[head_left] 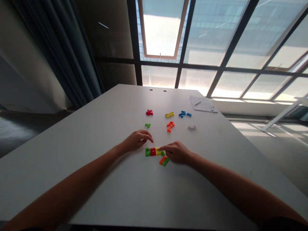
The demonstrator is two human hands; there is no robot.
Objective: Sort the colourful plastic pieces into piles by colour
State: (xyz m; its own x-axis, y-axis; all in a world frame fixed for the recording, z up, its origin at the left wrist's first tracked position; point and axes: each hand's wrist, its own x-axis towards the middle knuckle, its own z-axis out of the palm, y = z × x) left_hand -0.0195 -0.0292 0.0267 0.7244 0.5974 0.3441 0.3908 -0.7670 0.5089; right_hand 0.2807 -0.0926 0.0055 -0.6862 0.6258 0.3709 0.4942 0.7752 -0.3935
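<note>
- The left hand (pixel 138 140) is bending its fingers loosely, with nothing visible in its grasp; whether it is resting on the bench (pixel 134 199) cannot be told.
- The right hand (pixel 177 152) is stretching its forefinger to the yellow block (pixel 158 153); its other fingers are curling partly out of sight, so whether they are pinching anything cannot be told.
- Just to the near side of the left hand, the green block (pixel 147 152) and red block (pixel 153 151) are forming a row with the yellow block; a small green piece (pixel 163 153) is sitting beside the right hand.
- An orange-and-green pair (pixel 164 161) is lying aslant, just nearer than the right hand.
- Beyond the right hand, orange pieces (pixel 170 124) and a white piece (pixel 192 127) are lying apart.
- The row could be skewing or parting if the forefinger is pressing off-centre, since the left hand is not bracing it.
- The curled fingers could be nudging the pair, which is lying so near.
</note>
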